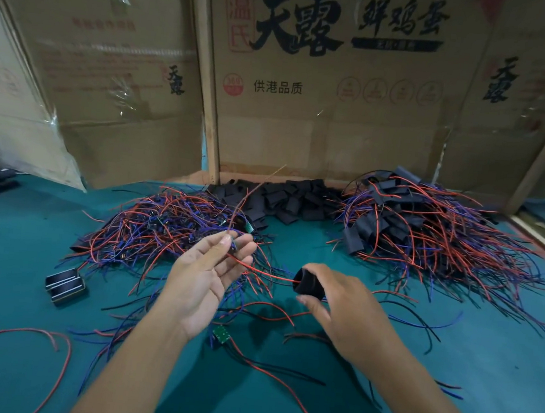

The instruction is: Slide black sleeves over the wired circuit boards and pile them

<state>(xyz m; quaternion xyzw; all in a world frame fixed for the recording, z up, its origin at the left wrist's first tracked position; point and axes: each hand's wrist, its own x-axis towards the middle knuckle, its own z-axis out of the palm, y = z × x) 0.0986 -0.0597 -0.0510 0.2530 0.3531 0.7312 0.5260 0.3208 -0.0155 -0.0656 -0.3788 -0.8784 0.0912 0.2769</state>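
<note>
My left hand (205,275) is raised palm up and pinches a small wired circuit board (234,243) at its fingertips. Its red wire (257,269) runs right into the mouth of a black sleeve (307,281), which my right hand (344,309) grips from above. A heap of bare wired boards (168,225) lies at the left. At the right lies a pile of sleeved boards (413,228). Loose black sleeves (295,198) are heaped at the back centre. A single green board (221,334) lies on the table below my left hand.
The green table (500,364) carries stray red, blue and black wires (29,332) near the front. Two small dark metal boxes (66,285) sit at the left. Cardboard sheets (326,94) stand along the back edge.
</note>
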